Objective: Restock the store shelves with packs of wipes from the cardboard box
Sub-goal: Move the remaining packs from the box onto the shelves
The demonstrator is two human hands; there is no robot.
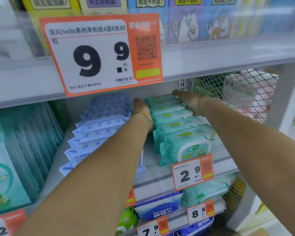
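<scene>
The shelf (pixel 152 159) holds a row of green wipes packs (pixel 182 132) standing one behind the other, about seven that I can count. Both hands reach to the back of this row. The left hand (pixel 140 104) lies flat against the row's left side, fingers straight. The right hand (pixel 186 99) rests on the back packs with its fingers stretched out and holds nothing. Left of the green row stands a row of blue packs (pixel 100 126), about ten, and past them some teal packs (pixel 29 138). A big price tag (pixel 95 53) hangs above the green row and hides the back of the blue row. A small price tag (pixel 192 172) sits in front of the green row. To its right is a wire mesh (pixel 209 82).
</scene>
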